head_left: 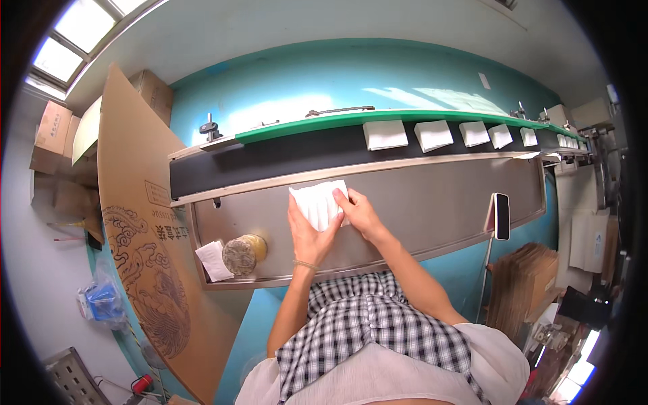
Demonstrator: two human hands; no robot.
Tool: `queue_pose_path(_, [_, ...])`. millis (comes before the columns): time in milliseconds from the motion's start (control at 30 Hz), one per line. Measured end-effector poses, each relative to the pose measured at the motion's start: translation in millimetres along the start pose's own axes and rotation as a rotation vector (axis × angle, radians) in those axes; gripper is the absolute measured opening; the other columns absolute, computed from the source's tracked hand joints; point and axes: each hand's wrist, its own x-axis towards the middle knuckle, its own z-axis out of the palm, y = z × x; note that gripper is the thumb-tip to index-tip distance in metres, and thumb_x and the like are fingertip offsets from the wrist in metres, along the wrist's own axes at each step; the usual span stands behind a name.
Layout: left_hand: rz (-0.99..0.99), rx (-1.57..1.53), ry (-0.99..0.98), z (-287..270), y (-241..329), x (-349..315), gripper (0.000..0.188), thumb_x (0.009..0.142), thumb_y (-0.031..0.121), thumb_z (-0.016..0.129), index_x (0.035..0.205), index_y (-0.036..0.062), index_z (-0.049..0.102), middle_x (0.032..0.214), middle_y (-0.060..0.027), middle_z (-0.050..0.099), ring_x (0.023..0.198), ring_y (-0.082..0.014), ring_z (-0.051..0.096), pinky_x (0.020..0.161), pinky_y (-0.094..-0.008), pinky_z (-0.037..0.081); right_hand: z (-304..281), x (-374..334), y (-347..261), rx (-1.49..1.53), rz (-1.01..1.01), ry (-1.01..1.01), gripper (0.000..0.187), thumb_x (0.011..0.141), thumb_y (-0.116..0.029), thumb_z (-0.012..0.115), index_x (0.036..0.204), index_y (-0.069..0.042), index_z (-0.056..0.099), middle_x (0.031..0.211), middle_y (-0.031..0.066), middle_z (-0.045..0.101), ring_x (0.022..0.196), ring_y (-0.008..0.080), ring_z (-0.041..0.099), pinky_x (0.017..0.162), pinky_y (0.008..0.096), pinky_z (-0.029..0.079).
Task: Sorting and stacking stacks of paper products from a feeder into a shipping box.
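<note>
Over the steel worktable, a stack of folded white tissues is gripped between my two hands. My left hand wraps its near left side, thumb pointing up along the front. On the right edge, my right hand presses with its thumb on the top face and its fingers behind. Beyond them runs a black conveyor belt, carrying several white tissue stacks; the nearest tissue stack lies up and to the right of my hands.
A lidded jar and a folded tissue piece occupy the table's left end. A large cardboard sheet stands at the left. A phone on a stand is at the right, near stacked flat cardboard. A green rail edges the belt.
</note>
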Motion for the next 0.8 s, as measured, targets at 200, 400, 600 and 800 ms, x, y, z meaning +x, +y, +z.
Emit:
queue_pose_path(200, [-0.050, 0.010, 0.064, -13, -13, 4, 0.100, 0.076, 0.027, 0.085, 0.147, -0.0082, 0.025, 0.139, -0.0286, 0.044, 0.131, -0.0400, 0.046, 0.109, -0.0443, 0.039, -19, -1, -15, 0.071, 0.322, -0.314, 0.037, 0.094, -0.032, 0.069, 0.110, 0.000, 0.067, 0.095, 0.0048, 0.068, 0.078, 0.0096, 0.060, 0.061, 0.0264, 0.050])
queue_pose_path(400, [-0.120, -0.117, -0.018, -11, -25, 7, 0.097, 0.078, 0.028, 0.083, 0.148, -0.0065, 0.025, 0.140, -0.0301, 0.043, 0.130, -0.0425, 0.045, 0.108, -0.0460, 0.038, -16, 29, -19, 0.379, 0.243, 0.142, 0.037, 0.094, -0.031, 0.071, 0.110, 0.001, 0.063, 0.098, 0.0089, 0.069, 0.079, 0.0144, 0.065, 0.069, 0.0281, 0.053])
queue_pose_path(600, [-0.006, -0.105, -0.004, -11, -16, 8, 0.091, 0.079, 0.025, 0.081, 0.147, -0.0055, 0.029, 0.138, -0.0274, 0.047, 0.127, -0.0389, 0.049, 0.106, -0.0444, 0.041, 18, 8, -8, 0.180, 0.085, -0.101, 0.038, 0.094, -0.029, 0.071, 0.118, -0.001, 0.062, 0.098, 0.0026, 0.067, 0.083, 0.0087, 0.059, 0.071, 0.0253, 0.050])
queue_pose_path(800, [-0.107, -0.158, 0.017, -18, -32, 14, 0.086, 0.079, 0.023, 0.080, 0.146, -0.0043, 0.032, 0.136, -0.0257, 0.049, 0.126, -0.0370, 0.051, 0.105, -0.0433, 0.042, -13, 28, 5, 0.276, 0.172, -0.065, 0.029, 0.090, -0.017, 0.071, 0.110, 0.003, 0.062, 0.096, 0.0104, 0.069, 0.073, 0.0128, 0.066, 0.061, 0.0265, 0.053])
